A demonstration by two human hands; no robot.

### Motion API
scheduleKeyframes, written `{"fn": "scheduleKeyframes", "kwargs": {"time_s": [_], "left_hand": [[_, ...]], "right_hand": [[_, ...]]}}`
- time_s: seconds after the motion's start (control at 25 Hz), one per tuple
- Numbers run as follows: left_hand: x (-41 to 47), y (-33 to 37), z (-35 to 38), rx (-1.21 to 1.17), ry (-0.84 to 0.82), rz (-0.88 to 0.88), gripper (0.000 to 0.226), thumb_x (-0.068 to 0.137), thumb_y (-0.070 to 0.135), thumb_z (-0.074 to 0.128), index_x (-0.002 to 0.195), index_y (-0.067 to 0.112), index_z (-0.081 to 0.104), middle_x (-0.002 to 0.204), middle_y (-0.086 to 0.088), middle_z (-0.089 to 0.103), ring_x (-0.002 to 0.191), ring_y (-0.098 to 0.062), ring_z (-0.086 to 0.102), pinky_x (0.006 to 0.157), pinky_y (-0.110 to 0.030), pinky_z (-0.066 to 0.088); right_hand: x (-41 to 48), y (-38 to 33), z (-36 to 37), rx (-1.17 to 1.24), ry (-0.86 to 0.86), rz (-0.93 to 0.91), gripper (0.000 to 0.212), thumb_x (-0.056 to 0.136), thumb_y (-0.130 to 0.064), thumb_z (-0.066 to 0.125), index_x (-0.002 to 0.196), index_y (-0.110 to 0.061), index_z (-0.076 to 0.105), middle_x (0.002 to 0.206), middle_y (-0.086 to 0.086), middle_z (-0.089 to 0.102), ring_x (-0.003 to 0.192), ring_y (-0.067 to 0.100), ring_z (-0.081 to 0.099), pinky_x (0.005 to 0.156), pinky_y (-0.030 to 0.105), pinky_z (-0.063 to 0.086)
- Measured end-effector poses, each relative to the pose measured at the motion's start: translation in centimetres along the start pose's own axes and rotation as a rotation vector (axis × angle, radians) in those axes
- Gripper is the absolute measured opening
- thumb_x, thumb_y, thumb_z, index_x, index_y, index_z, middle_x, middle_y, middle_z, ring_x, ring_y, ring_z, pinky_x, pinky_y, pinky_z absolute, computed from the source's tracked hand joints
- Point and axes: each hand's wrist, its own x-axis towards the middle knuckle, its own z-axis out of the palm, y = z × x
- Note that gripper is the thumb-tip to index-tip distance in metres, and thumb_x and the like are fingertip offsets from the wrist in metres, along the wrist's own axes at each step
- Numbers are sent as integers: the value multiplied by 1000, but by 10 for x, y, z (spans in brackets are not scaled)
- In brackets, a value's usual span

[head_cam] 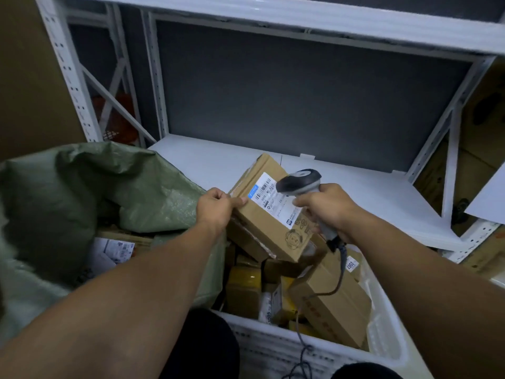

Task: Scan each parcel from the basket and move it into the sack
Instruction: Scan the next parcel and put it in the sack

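cardboard box [262,214] sits tilted above the basket [287,348], your left hand [216,207] pinching its left corner with curled fingers [237,202] while your right hand [326,207] wraps the scanner [299,180] just over the label [273,198]. that one-corner grip may let it twist or drop back, and a scanner held this close could miss the barcode; the sack [82,187] lies open at left.

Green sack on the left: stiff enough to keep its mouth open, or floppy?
Likely floppy: the sack is thin woven plastic, creased, its far edge folded over. Probably slick, given its sheen. Parcels already inside may anchor its bottom.
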Motion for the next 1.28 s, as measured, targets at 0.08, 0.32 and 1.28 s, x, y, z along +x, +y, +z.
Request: {"fn": "scheduleKeyframes", "kwargs": {"time_s": [0.08,0.32,1.28], "left_hand": [[-3,14,-10,24,9,-18,52,52,15,91,58,24,40,70,-2,59,75,-21,56,77,-43,56],[-12,35,-21,134,65,-73,33,69,11,87,92,2,66,88,-7,67,96,-31,67,87,-50,61],[-24,31,-47,119,120,-70,39,65,19,91,84,10,58,90,-9,72,93,-31,69,91,-49,59]], "right_hand": [[-8,-11,-6,-51,-69,-9,16,92,-15,67,106,-8,66,84,9,66,74,24,61,68,40,54],[-30,-36,-24,-180,-159,-90,15,93,-8,63,105,1,63,81,13,63,59,19,54,52,28,48],[-83,-77,-40,-345,-94,-187,9,92,-17,64,87,-10,62,75,6,62,61,17,55,59,31,49]]}}
